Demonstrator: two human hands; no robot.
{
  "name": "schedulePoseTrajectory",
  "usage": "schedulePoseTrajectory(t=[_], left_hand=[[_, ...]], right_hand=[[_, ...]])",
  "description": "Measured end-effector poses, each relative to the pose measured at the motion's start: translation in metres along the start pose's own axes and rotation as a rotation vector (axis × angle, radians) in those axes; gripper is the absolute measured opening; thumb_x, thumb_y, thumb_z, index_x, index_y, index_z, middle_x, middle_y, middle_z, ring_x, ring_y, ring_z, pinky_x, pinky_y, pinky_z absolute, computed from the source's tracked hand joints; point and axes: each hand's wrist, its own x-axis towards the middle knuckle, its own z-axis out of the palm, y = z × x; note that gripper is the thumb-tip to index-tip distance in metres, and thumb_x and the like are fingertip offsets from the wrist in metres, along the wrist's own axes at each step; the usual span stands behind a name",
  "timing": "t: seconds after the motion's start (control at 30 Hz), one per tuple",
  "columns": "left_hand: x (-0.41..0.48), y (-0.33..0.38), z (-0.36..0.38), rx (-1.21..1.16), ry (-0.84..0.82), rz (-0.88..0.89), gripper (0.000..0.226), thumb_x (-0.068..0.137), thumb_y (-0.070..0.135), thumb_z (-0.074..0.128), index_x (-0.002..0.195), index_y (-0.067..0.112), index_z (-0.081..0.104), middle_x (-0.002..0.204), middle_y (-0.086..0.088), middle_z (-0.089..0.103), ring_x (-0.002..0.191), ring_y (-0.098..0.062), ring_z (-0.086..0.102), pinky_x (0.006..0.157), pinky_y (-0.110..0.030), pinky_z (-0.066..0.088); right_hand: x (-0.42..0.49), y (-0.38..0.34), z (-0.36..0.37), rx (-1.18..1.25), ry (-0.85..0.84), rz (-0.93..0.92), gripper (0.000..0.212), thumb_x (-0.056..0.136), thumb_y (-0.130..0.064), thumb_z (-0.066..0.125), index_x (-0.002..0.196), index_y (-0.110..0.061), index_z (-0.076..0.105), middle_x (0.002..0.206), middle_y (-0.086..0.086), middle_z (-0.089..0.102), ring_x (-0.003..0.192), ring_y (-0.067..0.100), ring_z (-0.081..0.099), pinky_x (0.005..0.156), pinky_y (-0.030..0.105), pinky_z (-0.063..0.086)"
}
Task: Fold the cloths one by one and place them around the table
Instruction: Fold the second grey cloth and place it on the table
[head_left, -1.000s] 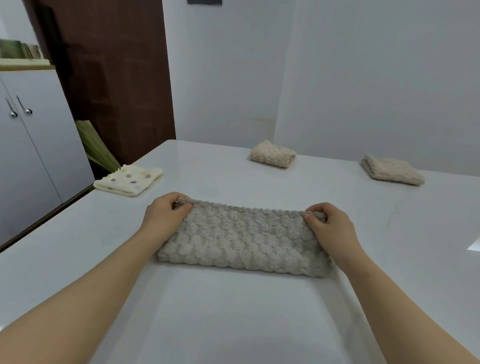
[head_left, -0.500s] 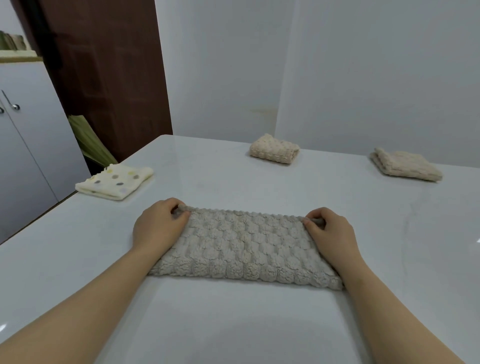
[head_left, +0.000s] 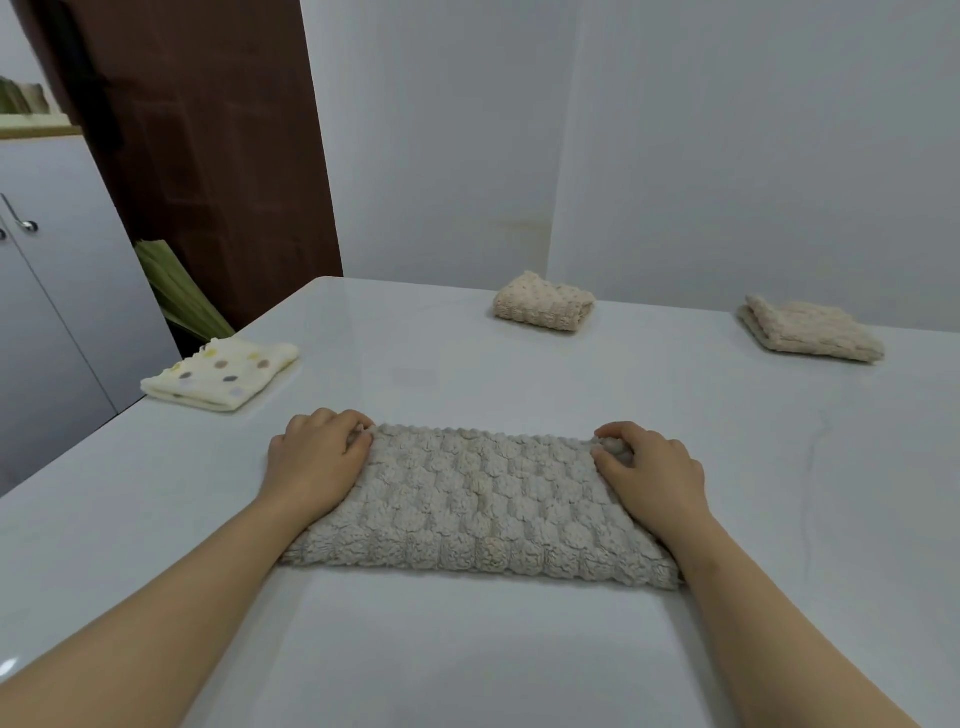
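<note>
A grey bubble-textured cloth (head_left: 483, 504) lies folded into a long rectangle on the white table (head_left: 467, 649), straight in front of me. My left hand (head_left: 314, 460) pinches its far left corner. My right hand (head_left: 649, 470) pinches its far right corner. Three folded cloths lie further off: a cream dotted cloth (head_left: 221, 374) at the left edge, a beige cloth (head_left: 544, 302) at the far middle, and another beige cloth (head_left: 810, 328) at the far right.
White cabinet doors (head_left: 57, 291) stand to the left beyond the table's edge, with a brown door (head_left: 208, 135) behind. Green folded material (head_left: 179, 291) leans beside the cabinet. White walls close off the far side.
The view has shifted slightly and drawn nearer. Both hands keep hold of the grey cloth's far corners, and the cloth stays flat on the table.
</note>
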Motion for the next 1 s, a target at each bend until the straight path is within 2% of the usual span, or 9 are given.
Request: schedulePoseTrajectory(t=[0.1,0.23,0.4,0.53,0.63,0.8,0.9,0.97,1.0], left_hand=[[-0.001,-0.001,-0.001,-0.085,0.028,0.015,0.022,0.095,0.026,0.041,0.109,0.021,0.056,0.106,-0.002,0.056,0.109,-0.026,0.046,0.088,-0.037,0.033],[-0.002,-0.003,-0.002,-0.247,0.031,0.042,0.004,0.095,0.024,0.043,0.096,0.025,0.046,0.073,0.009,0.048,0.083,-0.022,0.047,0.069,-0.032,0.031],[-0.004,-0.003,-0.004,-0.328,0.039,0.029,0.004,0.092,0.027,0.05,0.09,0.024,0.049,0.073,0.003,0.05,0.072,-0.018,0.049,0.064,-0.032,0.035],[-0.008,-0.004,-0.007,-0.513,0.053,-0.004,0.017,0.092,0.021,0.051,0.079,0.031,0.047,0.071,0.0,0.048,0.065,-0.016,0.044,0.061,-0.03,0.034],[-0.012,-0.005,-0.011,-0.609,0.045,-0.036,0.02,0.091,0.018,0.052,0.077,0.032,0.049,0.075,0.002,0.051,0.068,-0.013,0.045,0.062,-0.028,0.036],[-0.019,-0.006,-0.026,-0.789,0.013,-0.05,0.018,0.089,0.01,0.056,0.077,0.023,0.056,0.077,-0.002,0.05,0.068,-0.019,0.046,0.06,-0.028,0.037],[-0.026,-0.004,-0.043,-0.874,0.032,-0.024,0.019,0.087,0.003,0.057,0.075,0.019,0.057,0.075,-0.003,0.049,0.06,-0.018,0.042,0.056,-0.028,0.036],[-0.027,-0.001,-0.058,-0.926,0.06,-0.019,0.021,0.086,0.0,0.058,0.074,0.018,0.058,0.077,-0.003,0.05,0.063,-0.017,0.045,0.059,-0.028,0.038],[-0.027,0.001,-0.067,-0.954,0.069,-0.017,0.021,0.086,0.0,0.057,0.074,0.017,0.058,0.078,-0.003,0.051,0.065,-0.017,0.046,0.06,-0.028,0.039]], right_hand=[[-0.003,0.001,-0.002,0.083,-0.012,-0.033,0.028,0.091,-0.034,0.049,0.119,-0.037,0.053,0.112,-0.002,0.062,0.113,0.023,0.051,0.092,0.036,0.033],[-0.005,-0.001,-0.005,0.124,-0.017,-0.035,0.022,0.09,-0.031,0.051,0.111,-0.034,0.056,0.103,-0.005,0.059,0.109,0.021,0.051,0.092,0.036,0.033],[-0.007,-0.003,-0.006,0.173,-0.009,0.002,0.004,0.086,-0.029,0.054,0.09,-0.03,0.053,0.086,-0.008,0.061,0.095,0.02,0.056,0.089,0.036,0.039],[-0.01,-0.005,-0.009,0.226,-0.017,0.014,0.005,0.086,-0.027,0.056,0.088,-0.031,0.053,0.085,-0.007,0.061,0.09,0.017,0.055,0.091,0.036,0.041],[-0.013,-0.005,-0.011,0.244,-0.011,0.004,0.015,0.085,-0.024,0.058,0.075,-0.033,0.051,0.075,-0.011,0.058,0.083,0.016,0.056,0.083,0.033,0.042],[-0.025,-0.004,-0.017,0.502,0.074,-0.002,0.015,0.084,-0.018,0.064,0.072,-0.024,0.056,0.07,-0.008,0.055,0.065,0.005,0.05,0.058,0.018,0.036],[-0.032,-0.004,-0.026,0.638,0.13,-0.002,0.015,0.081,-0.018,0.069,0.07,-0.02,0.059,0.068,-0.003,0.057,0.061,0.011,0.052,0.059,0.021,0.04],[-0.034,-0.007,-0.037,0.717,0.161,-0.017,0.015,0.08,-0.019,0.071,0.069,-0.017,0.06,0.069,0.002,0.059,0.063,0.016,0.054,0.062,0.025,0.046],[-0.035,-0.01,-0.044,0.749,0.181,-0.031,0.016,0.079,-0.018,0.072,0.068,-0.016,0.06,0.068,0.003,0.059,0.064,0.015,0.054,0.061,0.022,0.046]])
